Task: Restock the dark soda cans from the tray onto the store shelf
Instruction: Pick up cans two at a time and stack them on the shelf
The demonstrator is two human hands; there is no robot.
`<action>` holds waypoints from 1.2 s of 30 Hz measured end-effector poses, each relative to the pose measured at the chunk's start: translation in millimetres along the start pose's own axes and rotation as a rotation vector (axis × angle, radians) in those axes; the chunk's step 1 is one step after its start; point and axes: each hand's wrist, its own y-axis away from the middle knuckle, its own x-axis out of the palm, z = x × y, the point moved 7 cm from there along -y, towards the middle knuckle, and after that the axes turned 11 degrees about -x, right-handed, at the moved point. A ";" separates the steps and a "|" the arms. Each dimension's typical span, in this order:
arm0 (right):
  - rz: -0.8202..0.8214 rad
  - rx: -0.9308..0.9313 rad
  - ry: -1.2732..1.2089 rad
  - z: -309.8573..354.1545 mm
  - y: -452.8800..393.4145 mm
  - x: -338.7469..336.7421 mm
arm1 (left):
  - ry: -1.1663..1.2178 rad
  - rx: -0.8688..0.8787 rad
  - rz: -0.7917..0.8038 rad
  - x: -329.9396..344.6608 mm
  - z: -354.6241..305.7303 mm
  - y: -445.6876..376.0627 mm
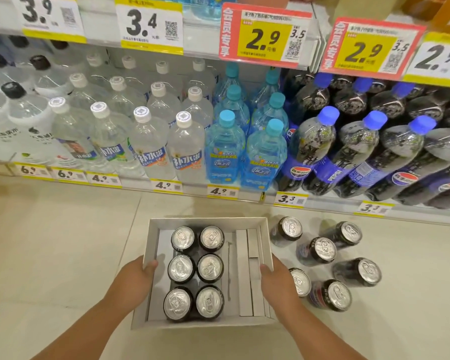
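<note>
Left hand (137,275) and right hand (274,278) each grip a side wall of the tray (205,221). Six cans (195,268) stand in its left half. Six more stand on the floor (63,242), right.

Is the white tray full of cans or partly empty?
Partly empty. The tray holds six dark cans in two columns on its left; its right part holds only flat white cardboard pieces.

The pale tiled floor (63,229) carried six dark soda cans (322,250) standing upright in a loose cluster to the right of the white tray (151,237). Above it, the store shelf (322,201) bore upright rows of clear water bottles (151,141) at left, blue-tinted bottles (225,149) in the middle and dark cola bottles (359,152) at right, with price tags (291,199) along its front edge.
</note>
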 end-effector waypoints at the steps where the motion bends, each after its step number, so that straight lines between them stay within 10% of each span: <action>1: -0.002 -0.004 0.007 1.6 -0.4 -0.5 | 0.011 -0.017 0.010 -1.1 -1.7 1.4; 10: -0.276 -0.381 -0.022 99.1 -0.9 -20.3 | 0.218 0.350 -0.414 -40.3 -72.3 63.4; 21: 0.079 -0.282 0.064 86.5 -18.2 64.0 | 0.232 0.158 -0.147 22.6 -73.5 21.1; 36: 0.057 -0.186 -0.049 69.5 -46.4 98.8 | 0.430 0.048 -0.145 50.2 -67.4 -15.4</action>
